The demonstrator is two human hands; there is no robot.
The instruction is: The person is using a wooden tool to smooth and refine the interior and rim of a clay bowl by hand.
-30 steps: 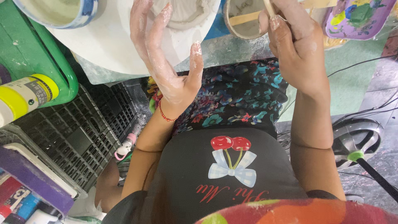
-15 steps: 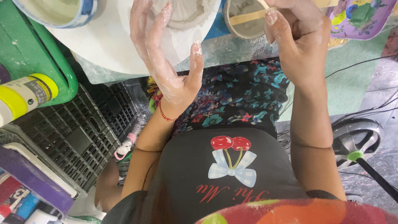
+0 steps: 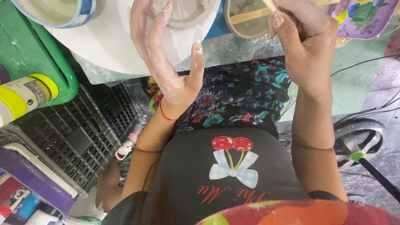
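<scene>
The white plaster mould (image 3: 183, 16) sits on a white board (image 3: 104, 46) at the worktop's near edge, the left hand (image 3: 166, 62) open, fingers spread against its rim. The right hand (image 3: 308, 46) pinches one wooden stick (image 3: 268, 5) over a small cup (image 3: 246, 18) holding a second stick. Since the earlier frame the right hand has shifted slightly. One black crate (image 3: 75, 137) and one yellow-capped bottle (image 3: 25, 96) lie left.

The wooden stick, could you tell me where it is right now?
In the head view, the wooden stick lies across the small round cup at the top edge, right of centre, its end pinched by the right hand.
</scene>
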